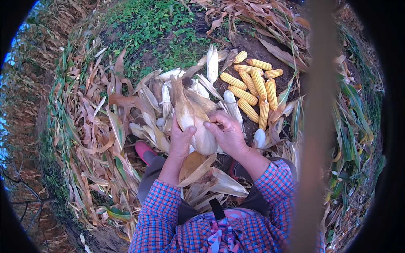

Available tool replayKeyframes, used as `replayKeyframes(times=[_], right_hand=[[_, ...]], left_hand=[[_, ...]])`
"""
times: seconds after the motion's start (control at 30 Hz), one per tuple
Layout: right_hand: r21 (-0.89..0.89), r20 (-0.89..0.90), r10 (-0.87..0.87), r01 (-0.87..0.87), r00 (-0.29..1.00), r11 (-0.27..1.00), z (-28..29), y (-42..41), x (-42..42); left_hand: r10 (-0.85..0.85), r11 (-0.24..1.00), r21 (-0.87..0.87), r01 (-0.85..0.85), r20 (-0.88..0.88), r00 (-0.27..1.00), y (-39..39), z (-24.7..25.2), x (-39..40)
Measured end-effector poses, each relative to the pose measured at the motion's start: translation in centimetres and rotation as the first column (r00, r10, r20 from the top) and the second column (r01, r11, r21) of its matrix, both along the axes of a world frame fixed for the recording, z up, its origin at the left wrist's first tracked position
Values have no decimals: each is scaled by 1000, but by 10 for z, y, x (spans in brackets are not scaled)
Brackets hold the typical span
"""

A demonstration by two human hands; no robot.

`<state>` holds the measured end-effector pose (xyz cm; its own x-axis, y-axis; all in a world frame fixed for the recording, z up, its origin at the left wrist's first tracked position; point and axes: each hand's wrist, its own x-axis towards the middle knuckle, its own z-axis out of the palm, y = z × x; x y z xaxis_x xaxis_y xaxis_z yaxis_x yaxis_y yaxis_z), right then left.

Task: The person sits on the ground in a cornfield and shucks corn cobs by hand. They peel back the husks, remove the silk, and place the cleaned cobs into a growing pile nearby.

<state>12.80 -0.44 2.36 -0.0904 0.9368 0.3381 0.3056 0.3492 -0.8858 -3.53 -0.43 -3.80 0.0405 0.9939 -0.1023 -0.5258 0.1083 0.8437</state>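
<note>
An ear of corn in its dry, pale husk (199,134) lies between my two hands, above my lap. My left hand (182,136) wraps its left side, the thumb pressed across the front. On the other side my right hand (227,131) pinches the husk's edge between thumb and fingers. The husk covers the ear, so no kernels show. Loose dry husks (216,185) lie below it between my legs. Beyond my right hand is a pile of bare yellow corn cobs (250,85) on the soil.
Unhusked pale ears (212,63) and torn husks (152,98) lie ahead of me. Dry corn stalks and leaves (98,136) heap up at left, with more leaves (351,107) at right. A blurred brown upright bar (316,126) crosses the right side. Low green plants (152,34) grow ahead.
</note>
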Motion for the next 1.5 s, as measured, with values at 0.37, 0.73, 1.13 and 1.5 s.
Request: replayKeyframes(times=[0.37,0.73,1.13,1.5], right_hand=[[-29,-107,24,-28,994,999,4,-3,-4],[-308,-882,-3,-572,471,761,21,5,36],[-469,295,449,-282,843,837,-30,-20,5],[-634,-273,502,-546,821,548,-55,-36,-15]], left_hand=[[92,996,9,-94,113,989,-4,27,3],[384,921,-183,-343,289,877,15,27,-30],[155,978,73,-193,359,920,11,37,-53],[-63,964,268,-2,232,971,6,58,-23]])
